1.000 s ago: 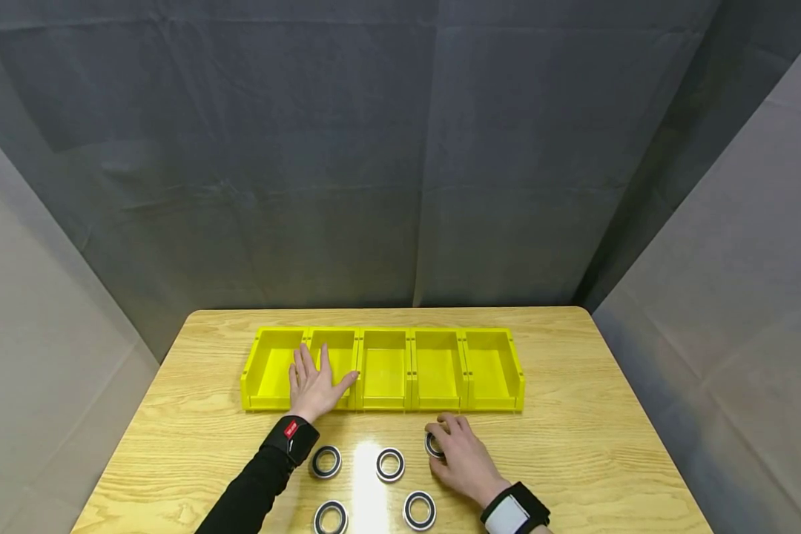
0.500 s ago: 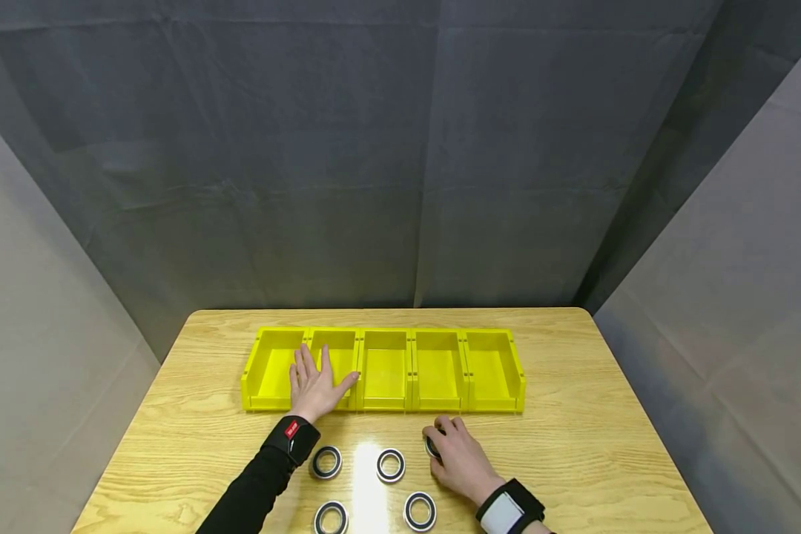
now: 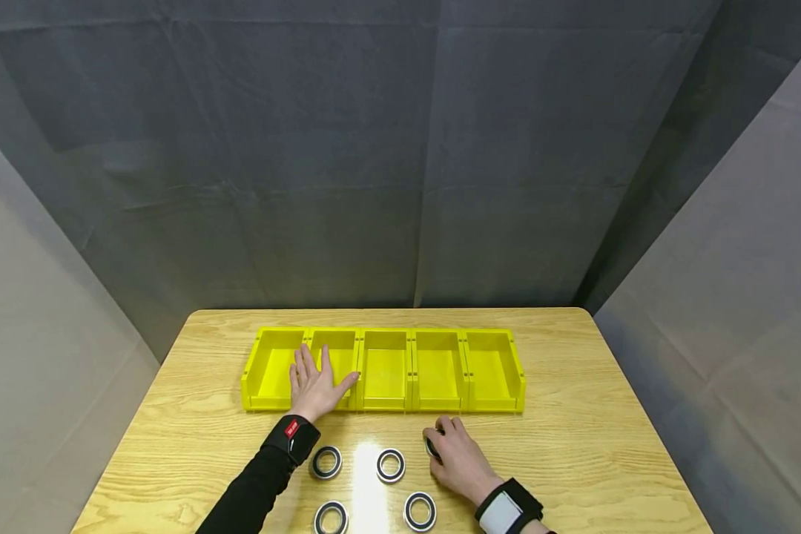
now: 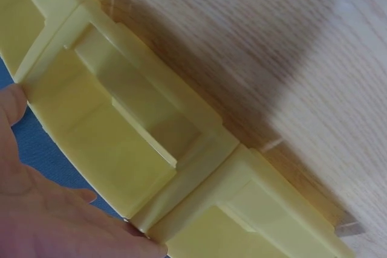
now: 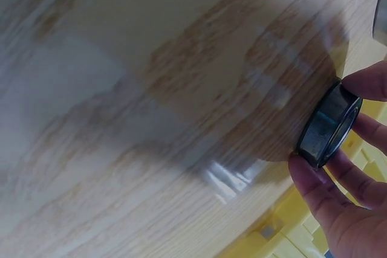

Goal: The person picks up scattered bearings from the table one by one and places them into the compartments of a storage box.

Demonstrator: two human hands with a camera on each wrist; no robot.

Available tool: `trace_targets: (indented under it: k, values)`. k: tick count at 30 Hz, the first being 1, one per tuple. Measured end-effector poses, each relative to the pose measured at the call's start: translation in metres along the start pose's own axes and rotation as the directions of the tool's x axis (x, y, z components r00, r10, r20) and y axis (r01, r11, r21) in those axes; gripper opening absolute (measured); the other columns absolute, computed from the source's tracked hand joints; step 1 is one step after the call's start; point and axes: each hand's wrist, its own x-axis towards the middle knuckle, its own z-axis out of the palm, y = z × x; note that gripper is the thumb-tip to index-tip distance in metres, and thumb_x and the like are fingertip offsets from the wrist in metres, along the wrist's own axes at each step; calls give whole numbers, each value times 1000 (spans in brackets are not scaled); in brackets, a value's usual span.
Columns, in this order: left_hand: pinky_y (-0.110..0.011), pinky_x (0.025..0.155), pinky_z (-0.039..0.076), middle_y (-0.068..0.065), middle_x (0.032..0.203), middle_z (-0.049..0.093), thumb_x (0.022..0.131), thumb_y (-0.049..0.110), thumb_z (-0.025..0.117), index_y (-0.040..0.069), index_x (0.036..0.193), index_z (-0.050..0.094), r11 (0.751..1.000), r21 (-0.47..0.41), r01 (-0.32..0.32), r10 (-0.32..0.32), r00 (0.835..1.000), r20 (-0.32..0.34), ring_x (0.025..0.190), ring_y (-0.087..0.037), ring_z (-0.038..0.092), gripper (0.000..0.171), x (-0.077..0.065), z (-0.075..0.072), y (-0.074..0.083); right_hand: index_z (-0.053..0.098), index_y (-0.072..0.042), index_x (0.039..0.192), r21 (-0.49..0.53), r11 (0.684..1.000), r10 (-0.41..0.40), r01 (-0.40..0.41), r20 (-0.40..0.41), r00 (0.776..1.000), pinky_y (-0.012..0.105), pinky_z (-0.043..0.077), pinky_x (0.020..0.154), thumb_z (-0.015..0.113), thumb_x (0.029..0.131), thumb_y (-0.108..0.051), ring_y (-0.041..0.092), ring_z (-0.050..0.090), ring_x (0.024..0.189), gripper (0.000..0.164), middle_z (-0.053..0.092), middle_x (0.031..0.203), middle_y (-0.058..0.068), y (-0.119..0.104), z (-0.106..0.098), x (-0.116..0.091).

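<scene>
My left hand lies spread with straight fingers over the left part of a row of yellow bins. In the left wrist view its fingertips are right at the bin rims. My right hand pinches a ball bearing by its outer edge between thumb and fingers, close over the wooden table. From the head view the fingers partly cover this ring. Other bearings lie flat nearby: one to the left of the right hand, and another nearer the front.
Two more bearings lie at the left, one below the left wrist and one at the bottom edge of the view. The wooden table has grey cloth behind it and pale panels on both sides.
My right hand has drawn slightly toward me and to the left, its fingers now covering more of the bearing. The left hand and the other bearings have stayed put.
</scene>
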Motion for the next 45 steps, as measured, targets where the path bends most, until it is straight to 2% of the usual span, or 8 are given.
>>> trace_targets:
  k: [11, 19, 32, 38, 45]
  values:
    - [-64, 124, -5, -34, 163, -15, 96, 57, 57, -1, 161, 12, 1000, -12, 0, 0, 1000, 6, 154, -49, -12, 98, 1, 0, -1, 70, -9, 109, 29, 999, 24, -24, -16, 1000, 39, 57, 75, 79, 76, -10, 24, 55, 95, 34, 61, 108, 12, 1, -8, -8]
    - [-63, 124, -6, -35, 163, -14, 95, 54, 58, -1, 160, 13, 1000, -28, 6, -6, 1000, 1, 154, -49, -11, 96, 0, -2, 0, 70, -8, 109, 20, 1000, 15, -13, -77, 997, 41, 57, 79, 79, 74, -8, 26, 56, 96, 36, 63, 107, 14, 4, -20, -12]
    - [-65, 123, -4, -36, 163, -13, 96, 55, 58, -2, 160, 13, 1000, -12, 3, -3, 1000, 6, 154, -49, -14, 97, -1, -3, 1, 71, -5, 114, 33, 995, 92, -89, -83, 992, 43, 57, 88, 82, 75, -7, 31, 59, 106, 40, 64, 113, 16, 11, -41, -18]
    - [-65, 123, -5, -35, 163, -13, 96, 55, 57, -2, 160, 12, 1000, -6, 6, -6, 1000, 15, 154, -49, -15, 97, -1, -3, 2, 71, -7, 115, 22, 994, 107, -106, -95, 990, 42, 56, 86, 82, 76, -7, 30, 59, 104, 40, 65, 112, 15, 18, -51, -19]
    - [-65, 124, -4, -35, 163, -12, 96, 56, 57, -2, 160, 12, 1000, -7, 8, -8, 1000, 17, 154, -49, -14, 98, -1, -4, 2, 72, -6, 116, 28, 985, 169, -168, -64, 983, 41, 56, 84, 82, 79, -8, 29, 58, 103, 39, 64, 113, 15, 28, -63, -15]
